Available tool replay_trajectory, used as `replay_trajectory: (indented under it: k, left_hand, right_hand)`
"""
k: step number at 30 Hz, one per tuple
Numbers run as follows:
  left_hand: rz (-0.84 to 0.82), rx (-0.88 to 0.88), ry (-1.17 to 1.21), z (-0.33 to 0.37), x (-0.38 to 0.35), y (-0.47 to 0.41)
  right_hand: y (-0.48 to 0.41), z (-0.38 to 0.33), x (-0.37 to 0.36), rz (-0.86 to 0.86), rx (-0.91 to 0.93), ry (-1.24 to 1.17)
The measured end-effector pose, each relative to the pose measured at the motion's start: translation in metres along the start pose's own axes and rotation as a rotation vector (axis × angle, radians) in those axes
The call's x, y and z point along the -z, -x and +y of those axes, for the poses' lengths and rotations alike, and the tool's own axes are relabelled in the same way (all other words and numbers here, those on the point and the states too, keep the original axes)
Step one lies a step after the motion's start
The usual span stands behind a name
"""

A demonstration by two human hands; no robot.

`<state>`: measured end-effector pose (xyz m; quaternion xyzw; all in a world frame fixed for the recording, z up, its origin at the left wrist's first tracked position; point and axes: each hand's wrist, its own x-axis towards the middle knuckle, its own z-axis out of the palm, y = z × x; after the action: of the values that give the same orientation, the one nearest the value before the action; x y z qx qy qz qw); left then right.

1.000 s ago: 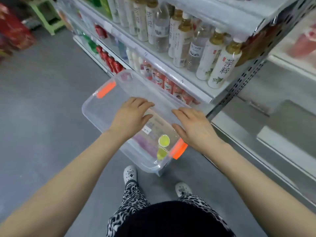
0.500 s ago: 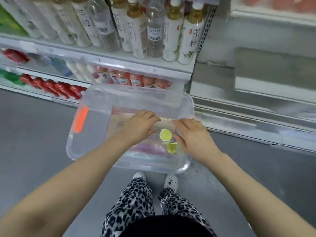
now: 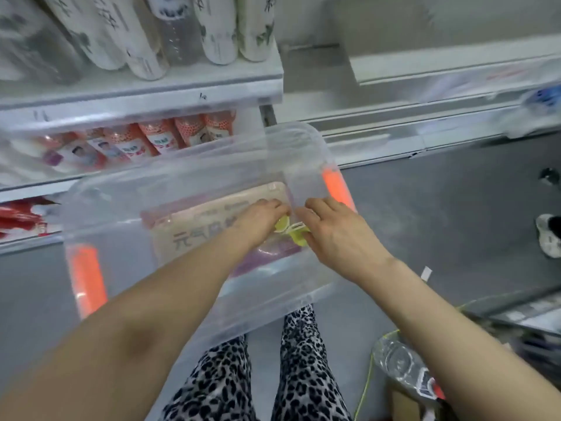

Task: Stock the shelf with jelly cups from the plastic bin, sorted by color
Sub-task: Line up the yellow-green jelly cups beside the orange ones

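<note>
Drinks shelf (image 3: 151,95) ahead. My left hand (image 3: 261,217) and right hand (image 3: 337,235), hovering earlier, now touch the yellow jelly cups (image 3: 283,223) in the plastic bin (image 3: 115,208); pickup looks imminent, but I cannot tell if either hand grips yet.

One wide-angle view (worn on the head) looks forward and steeply down along both forearms (image 3: 182,299) onto the bin (image 3: 188,177), close below and filling the middle. The shelf (image 3: 145,95) crosses the upper left, floor (image 3: 440,208) spreads right, and legs (image 3: 303,375) meet the bottom edge.
</note>
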<state>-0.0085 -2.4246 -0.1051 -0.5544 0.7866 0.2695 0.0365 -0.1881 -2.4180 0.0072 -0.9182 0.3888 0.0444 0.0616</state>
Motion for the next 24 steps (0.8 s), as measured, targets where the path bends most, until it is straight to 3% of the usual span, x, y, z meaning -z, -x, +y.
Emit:
replay_trajectory:
  k: [6,13,20,24]
  left_hand:
    - [-0.103,0.096,0.061,-0.045,-0.004,0.047]
    - [-0.139,0.222,0.009,-0.08,-0.001,0.077]
    - [-0.077,0.29,0.025,-0.08,0.001,0.073]
    - [-0.012,0.406,0.233,-0.076,0.011,0.077]
  right_hand:
    - [-0.025,-0.04,-0.025,-0.491,-0.256,-0.013]
    - [-0.077,-0.046,-0.051,-0.732,-0.299,0.154]
    - [-0.093,-0.061,-0.077,-0.694,-0.286,0.099]
    - [-0.09,-0.059,-0.075,-0.616,-0.319,-0.045]
